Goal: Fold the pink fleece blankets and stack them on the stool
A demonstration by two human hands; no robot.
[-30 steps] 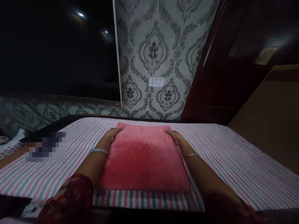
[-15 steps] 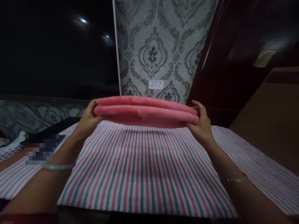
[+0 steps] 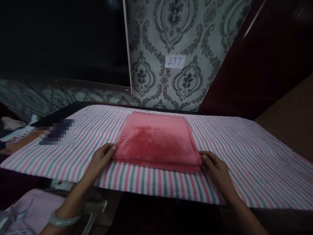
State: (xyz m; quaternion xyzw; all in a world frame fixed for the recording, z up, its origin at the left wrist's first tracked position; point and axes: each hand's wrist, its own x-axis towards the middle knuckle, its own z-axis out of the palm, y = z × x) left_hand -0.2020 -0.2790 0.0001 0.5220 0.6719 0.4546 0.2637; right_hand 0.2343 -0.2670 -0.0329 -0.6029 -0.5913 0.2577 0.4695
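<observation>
Folded pink plush cloth (image 3: 156, 140) lies flat on the striped sheet (image 3: 244, 163) covering the table, roughly centred between its left and right edges, with the fold stack's near edge set back a little from the table's near edge. At least two layers show at the near edge.

Left hand (image 3: 100, 160): fingers curled loosely, tips touching the cloth's near-left corner; not closed on it. Right hand (image 3: 215, 166): fingers half-curled, tips against the near-right corner, likewise not gripping. Each wrist wears a bangle; only the left bangle (image 3: 64, 219) is in view.

Handling judgement: soft, thick pile, light, no stiffness of its own, so it will sag and the layers will slide apart if lifted from one point. Surface looks fuzzy, not slippery. Best hold appears to be both near corners pinched through all layers, or palms under the two side edges.

Surroundings: patterned wallpaper with a paper tag reading 277 (image 3: 175, 61) behind the far edge; dark panel at far left; pale cloth (image 3: 34, 209) below the near-left corner.
</observation>
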